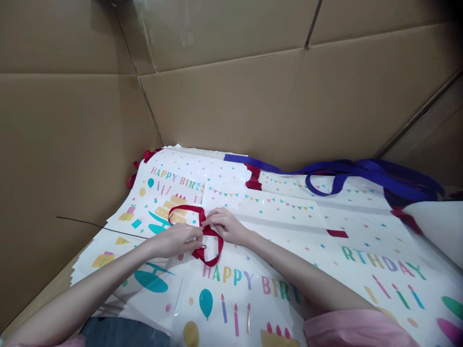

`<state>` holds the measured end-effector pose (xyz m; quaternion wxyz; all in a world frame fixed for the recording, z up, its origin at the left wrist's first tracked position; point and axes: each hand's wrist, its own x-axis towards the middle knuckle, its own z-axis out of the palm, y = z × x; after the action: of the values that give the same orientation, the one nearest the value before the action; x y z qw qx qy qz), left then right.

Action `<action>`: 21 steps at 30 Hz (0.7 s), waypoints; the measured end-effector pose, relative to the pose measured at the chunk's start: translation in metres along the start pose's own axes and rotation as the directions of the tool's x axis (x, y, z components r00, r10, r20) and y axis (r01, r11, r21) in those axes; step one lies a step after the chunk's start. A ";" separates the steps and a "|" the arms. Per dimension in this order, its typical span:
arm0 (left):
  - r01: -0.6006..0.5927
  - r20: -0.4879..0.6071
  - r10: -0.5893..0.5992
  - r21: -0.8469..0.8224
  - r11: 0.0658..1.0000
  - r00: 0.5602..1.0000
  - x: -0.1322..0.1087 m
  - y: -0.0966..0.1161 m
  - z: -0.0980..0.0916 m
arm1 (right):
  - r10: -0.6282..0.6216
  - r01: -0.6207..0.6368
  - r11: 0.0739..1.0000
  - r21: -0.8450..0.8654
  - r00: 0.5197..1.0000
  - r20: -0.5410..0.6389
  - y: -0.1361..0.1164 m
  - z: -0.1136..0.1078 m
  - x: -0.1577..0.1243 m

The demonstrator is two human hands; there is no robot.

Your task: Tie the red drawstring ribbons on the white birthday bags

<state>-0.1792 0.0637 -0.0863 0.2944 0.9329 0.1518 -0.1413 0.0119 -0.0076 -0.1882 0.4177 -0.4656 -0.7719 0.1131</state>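
Both hands meet near the middle of the printed sheets. My left hand [186,239] has its fingers closed at a red ribbon strap [216,258] that loops to the right and below. Just right of it, my right hand [226,225] pinches the upper part of the same red strap bundle; another loop arcs to the upper left. White sheets [289,226] printed with "HAPPY BIRTHDAY", balloons and candles lie under the hands. A thin dark cord [87,222] runs from the left toward my left forearm.
Tall cardboard walls [224,101] stand behind and to the left. Blue-purple straps [340,168] lie in loops along the back right of the sheets. Red strap pieces [254,177] show at several edges. A curled white sheet [439,226] rises at the right.
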 end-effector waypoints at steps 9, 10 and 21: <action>0.028 0.006 -0.029 0.116 0.993 1.000 -0.007 0.005 -0.003 | -0.012 0.012 0.999 -0.038 1.000 0.011 0.005 -0.011 -0.025; 0.057 0.011 -0.059 0.122 0.991 0.998 -0.009 0.005 -0.005 | -0.022 0.023 0.999 -0.042 1.000 0.019 0.004 -0.011 -0.026; -0.104 0.155 0.054 0.334 0.937 0.986 0.002 0.022 -0.012 | -0.051 0.056 0.992 -0.112 0.997 0.053 -0.003 -0.012 -0.025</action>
<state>-0.1675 0.0533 -0.0664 0.1440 0.9625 0.0659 -0.2202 0.0245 -0.0319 -0.1923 0.3740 -0.4648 -0.7995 0.0696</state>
